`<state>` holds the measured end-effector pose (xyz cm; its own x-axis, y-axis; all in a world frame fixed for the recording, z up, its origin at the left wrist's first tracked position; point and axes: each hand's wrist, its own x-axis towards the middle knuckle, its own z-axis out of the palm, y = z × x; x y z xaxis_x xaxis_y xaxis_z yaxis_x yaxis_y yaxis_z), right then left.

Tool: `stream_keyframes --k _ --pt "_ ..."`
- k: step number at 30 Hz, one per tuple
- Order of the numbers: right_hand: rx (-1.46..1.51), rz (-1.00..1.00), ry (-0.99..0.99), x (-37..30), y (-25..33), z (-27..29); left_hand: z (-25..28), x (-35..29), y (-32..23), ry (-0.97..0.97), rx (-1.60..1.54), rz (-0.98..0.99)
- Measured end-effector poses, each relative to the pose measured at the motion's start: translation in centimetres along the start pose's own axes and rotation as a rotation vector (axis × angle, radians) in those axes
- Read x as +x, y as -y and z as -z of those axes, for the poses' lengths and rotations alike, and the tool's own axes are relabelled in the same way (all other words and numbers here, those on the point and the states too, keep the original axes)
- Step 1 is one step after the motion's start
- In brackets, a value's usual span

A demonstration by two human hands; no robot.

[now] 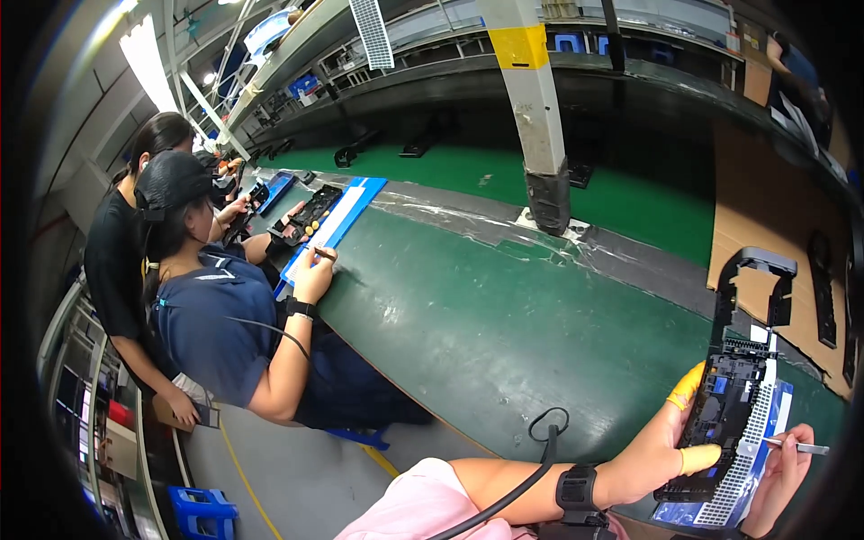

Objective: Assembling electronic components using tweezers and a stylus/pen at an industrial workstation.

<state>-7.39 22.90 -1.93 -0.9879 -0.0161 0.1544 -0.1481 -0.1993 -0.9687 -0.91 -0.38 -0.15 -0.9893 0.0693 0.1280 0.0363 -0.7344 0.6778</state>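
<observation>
My left hand, with yellow finger covers on its thumb and a finger, is closed around the side of a long black plastic housing with small blue parts in it. My right hand pinches a thin metal tool, perhaps tweezers, just right of the housing. Between the housing and this hand lies a sheet of small white pads on a blue backing. A black frame-like part stands beyond the housing's far end; I cannot tell whether they are joined.
Left along the green table, a seated co-worker handles black parts near a blue-edged board. A post rises behind the table. Cardboard with black parts lies at right. A blue stool stands at lower left.
</observation>
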Motion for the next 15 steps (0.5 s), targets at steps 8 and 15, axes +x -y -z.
stream_keyframes --k 8,15 --pt "-0.134 -0.038 0.032 0.4 -0.4 2.0 0.4 0.5 -0.1 -0.174 -0.314 0.062" --pt "-0.227 -0.089 -0.086 1.1 1.2 -2.1 0.7 -0.1 -1.2 -0.491 0.022 -0.030"
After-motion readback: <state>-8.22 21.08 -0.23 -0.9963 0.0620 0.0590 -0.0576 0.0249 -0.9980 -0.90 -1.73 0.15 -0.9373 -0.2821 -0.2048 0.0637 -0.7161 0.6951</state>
